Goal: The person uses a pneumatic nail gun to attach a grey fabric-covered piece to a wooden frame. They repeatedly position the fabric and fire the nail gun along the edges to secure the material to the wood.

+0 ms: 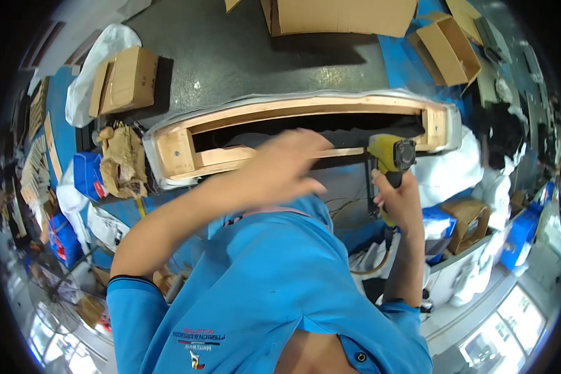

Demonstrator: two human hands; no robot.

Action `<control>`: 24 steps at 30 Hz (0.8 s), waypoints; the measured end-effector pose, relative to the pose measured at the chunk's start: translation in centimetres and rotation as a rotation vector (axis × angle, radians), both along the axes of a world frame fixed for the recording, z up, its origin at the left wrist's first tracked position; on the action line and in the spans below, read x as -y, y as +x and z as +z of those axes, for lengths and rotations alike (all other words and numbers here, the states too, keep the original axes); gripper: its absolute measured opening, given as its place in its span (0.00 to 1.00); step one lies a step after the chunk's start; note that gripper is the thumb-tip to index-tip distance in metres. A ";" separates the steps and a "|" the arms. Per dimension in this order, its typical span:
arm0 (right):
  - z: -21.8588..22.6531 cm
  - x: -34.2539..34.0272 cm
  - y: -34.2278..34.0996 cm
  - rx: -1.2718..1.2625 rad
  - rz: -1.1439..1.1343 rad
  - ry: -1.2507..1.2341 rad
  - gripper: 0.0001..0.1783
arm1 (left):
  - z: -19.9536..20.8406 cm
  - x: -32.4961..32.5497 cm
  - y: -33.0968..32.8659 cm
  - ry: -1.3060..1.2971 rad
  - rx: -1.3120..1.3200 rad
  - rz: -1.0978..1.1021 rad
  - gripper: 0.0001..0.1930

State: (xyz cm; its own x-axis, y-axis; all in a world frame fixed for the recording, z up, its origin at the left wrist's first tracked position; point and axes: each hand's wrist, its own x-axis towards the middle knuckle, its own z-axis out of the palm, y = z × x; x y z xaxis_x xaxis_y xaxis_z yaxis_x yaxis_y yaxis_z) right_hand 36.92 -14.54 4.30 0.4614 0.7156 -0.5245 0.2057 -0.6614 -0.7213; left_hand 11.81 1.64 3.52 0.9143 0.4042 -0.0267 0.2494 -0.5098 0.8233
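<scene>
While the right fingers (380, 184) wrap the yellow power tool (385, 149), the left fingers (310, 143) spread, blurred, over the wooden frame (305, 108)

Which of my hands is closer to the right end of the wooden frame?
Your right hand: it grips the yellow nail or staple gun, nearer you and slightly left of the wooden frame's right end. Your left hand, blurred, is farther left, over the near rail.

A yellow power tool (388, 151) is gripped by the right hand (402, 199), while the blurred left hand (290, 165) is held over a wooden frame (293, 110).
</scene>
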 end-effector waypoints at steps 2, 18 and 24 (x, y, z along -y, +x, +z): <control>-0.2 -0.1 -0.8 0.047 -0.032 0.031 0.17 | -3.8 -2.8 -4.3 0.343 -0.208 0.047 0.35; 0.3 -1.3 -4.2 0.115 -0.260 -0.022 0.17 | -7.3 -6.9 -10.5 0.327 -0.027 -0.085 0.11; 1.0 -1.9 -4.8 0.071 -0.271 -0.035 0.14 | -7.5 -6.6 -9.8 0.294 0.050 -0.019 0.09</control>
State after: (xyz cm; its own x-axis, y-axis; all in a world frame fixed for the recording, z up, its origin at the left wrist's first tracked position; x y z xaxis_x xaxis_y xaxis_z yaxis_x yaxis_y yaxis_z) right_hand 32.09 -12.61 5.29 0.6697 0.5433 -0.5062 0.0671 -0.7231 -0.6874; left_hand 2.05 8.23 -3.96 0.9191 0.3704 0.1346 0.2001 -0.7328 0.6504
